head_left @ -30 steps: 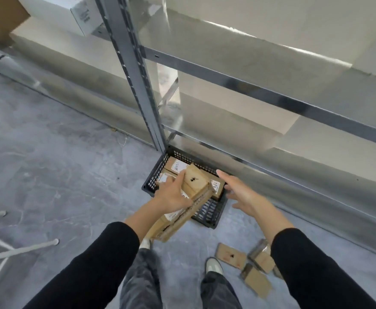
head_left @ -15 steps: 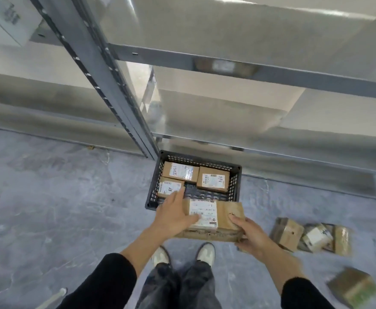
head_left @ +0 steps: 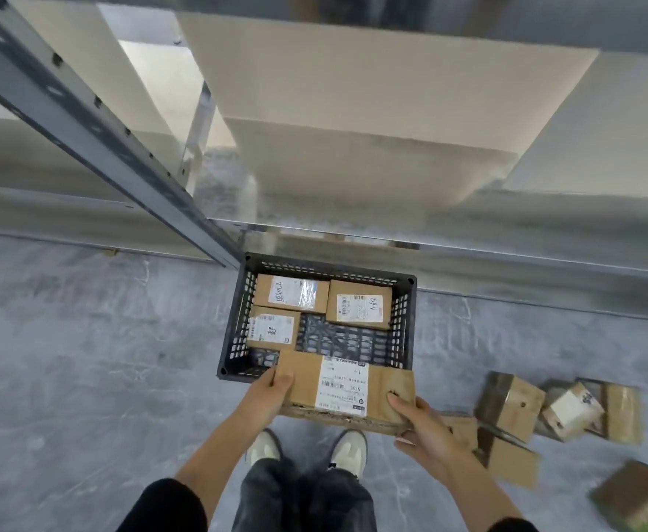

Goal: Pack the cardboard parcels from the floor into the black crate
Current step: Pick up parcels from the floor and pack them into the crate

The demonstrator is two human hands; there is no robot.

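A flat cardboard parcel (head_left: 384, 389) with a white label hangs level over the near rim of the black crate (head_left: 401, 320). My left hand (head_left: 265, 397) grips its left end, thumb on top. Its right end is held by my right hand (head_left: 426, 428), thumb also on top. Three labelled parcels lie inside the crate: one at the back left (head_left: 291, 295), one at the back right (head_left: 359, 305) and one at the middle left (head_left: 272, 328). Bare crate floor shows in the middle and front right.
Several loose parcels (head_left: 514, 408) lie on the grey floor to the right of my feet, one more at the lower right corner (head_left: 637, 501). A metal shelving unit with a slanted upright (head_left: 96, 132) stands right behind the crate. Open floor lies to the left.
The parcel went from tilted in my left hand alone to level in both hands over the crate's near edge. My view dropped down toward the crate.
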